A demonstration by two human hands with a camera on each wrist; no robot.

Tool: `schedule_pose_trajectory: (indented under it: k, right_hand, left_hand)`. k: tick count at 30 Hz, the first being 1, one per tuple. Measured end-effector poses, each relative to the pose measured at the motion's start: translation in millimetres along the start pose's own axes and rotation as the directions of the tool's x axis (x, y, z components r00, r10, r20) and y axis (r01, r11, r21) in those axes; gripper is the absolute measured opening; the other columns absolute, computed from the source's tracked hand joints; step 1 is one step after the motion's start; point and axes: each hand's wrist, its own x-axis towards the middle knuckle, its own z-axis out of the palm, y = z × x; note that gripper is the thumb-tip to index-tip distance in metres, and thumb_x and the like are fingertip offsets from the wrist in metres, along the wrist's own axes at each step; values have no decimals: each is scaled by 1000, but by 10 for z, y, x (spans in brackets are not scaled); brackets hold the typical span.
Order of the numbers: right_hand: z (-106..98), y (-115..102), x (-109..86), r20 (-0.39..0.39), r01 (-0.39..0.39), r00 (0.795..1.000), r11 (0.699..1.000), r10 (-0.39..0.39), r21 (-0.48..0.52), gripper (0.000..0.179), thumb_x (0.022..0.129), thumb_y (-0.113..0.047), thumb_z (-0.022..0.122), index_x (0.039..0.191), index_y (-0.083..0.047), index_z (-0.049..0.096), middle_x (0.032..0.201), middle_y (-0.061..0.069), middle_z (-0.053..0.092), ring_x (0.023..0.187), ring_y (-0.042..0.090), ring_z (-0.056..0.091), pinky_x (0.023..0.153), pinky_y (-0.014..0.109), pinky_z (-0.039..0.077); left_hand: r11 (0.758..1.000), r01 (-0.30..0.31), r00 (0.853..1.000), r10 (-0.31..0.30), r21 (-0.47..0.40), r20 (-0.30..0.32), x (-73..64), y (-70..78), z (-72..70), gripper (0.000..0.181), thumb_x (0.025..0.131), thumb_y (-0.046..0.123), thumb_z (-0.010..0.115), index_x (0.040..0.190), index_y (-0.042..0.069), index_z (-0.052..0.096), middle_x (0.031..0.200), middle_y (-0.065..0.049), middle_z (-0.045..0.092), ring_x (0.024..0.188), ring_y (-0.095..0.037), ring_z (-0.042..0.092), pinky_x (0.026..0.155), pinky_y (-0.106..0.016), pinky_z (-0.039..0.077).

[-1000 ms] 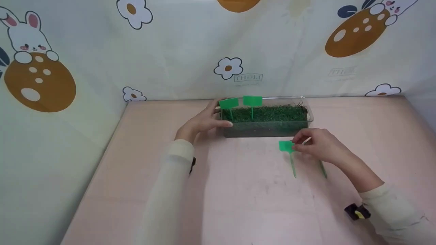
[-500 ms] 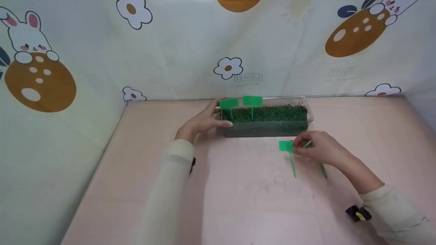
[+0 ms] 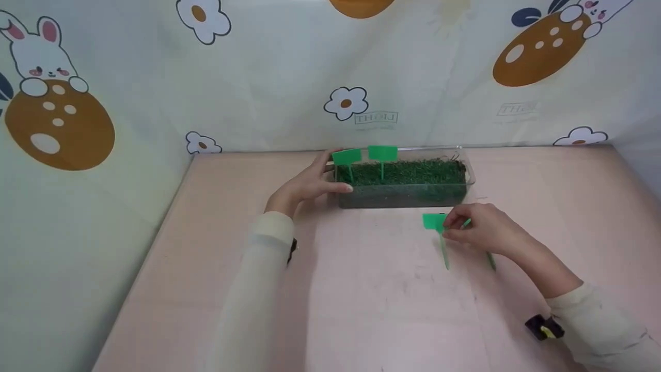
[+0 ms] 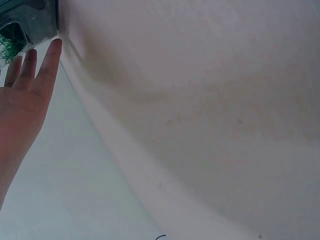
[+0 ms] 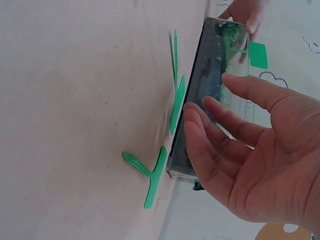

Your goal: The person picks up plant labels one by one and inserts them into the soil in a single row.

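A clear plastic box (image 3: pixel 403 197) filled with artificial grass (image 3: pixel 426 170) stands by the back wall. My left hand (image 3: pixel 312 181) holds its left end, thumb along the front and fingers at the end and back. Two green plant labels (image 3: pixel 382 154) stand upright in the grass near that hand. In front of the box, one green plant label (image 3: pixel 433 222) lies on the table. My right hand (image 3: pixel 480 225) hovers over a second loose label (image 5: pixel 152 175), partly hidden by it in the head view. In the right wrist view its fingers are loosely bent, thumb apart, nothing between them.
A pink-covered table (image 3: pixel 372 310) extends around the box. Behind it rises a wall cover (image 3: pixel 279 77) printed with flowers and rabbits. Small dark cameras sit at both sleeves, the right one (image 3: pixel 545 327) plainly visible.
My right hand has drawn slightly down in the head view, away from the box, staying over the loose labels. The left hand, the box and the labels have not moved.
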Motion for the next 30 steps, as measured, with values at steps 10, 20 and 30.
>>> schedule_pose_trajectory:
  k: [10,20,30]
  right_hand:
    - [19,8,-7,42,-18,999,1000,17,9,22,91,-25,71,101,-7,71,90,5,70,74,13,59,60,29,48]
    - [57,6,-5,53,-11,999,1000,12,-21,20,89,-24,73,98,-6,73,84,3,70,72,13,58,63,29,47]
    - [73,-18,2,89,-50,995,997,55,-57,22,88,-28,73,97,-7,74,83,4,70,71,14,55,62,28,45]
  left_hand:
    - [999,45,999,-44,3,-18,1,4,10,94,82,33,82,153,41,20,164,4,18,153,-24,21,126,-55,14]
    - [999,54,998,-55,-4,-14,-7,-4,7,95,81,34,82,153,42,20,164,4,19,153,-24,21,125,-55,15]
    - [1000,-11,1000,11,0,-5,3,-9,9,93,84,26,79,155,32,19,163,-1,18,152,-27,26,125,-52,19]
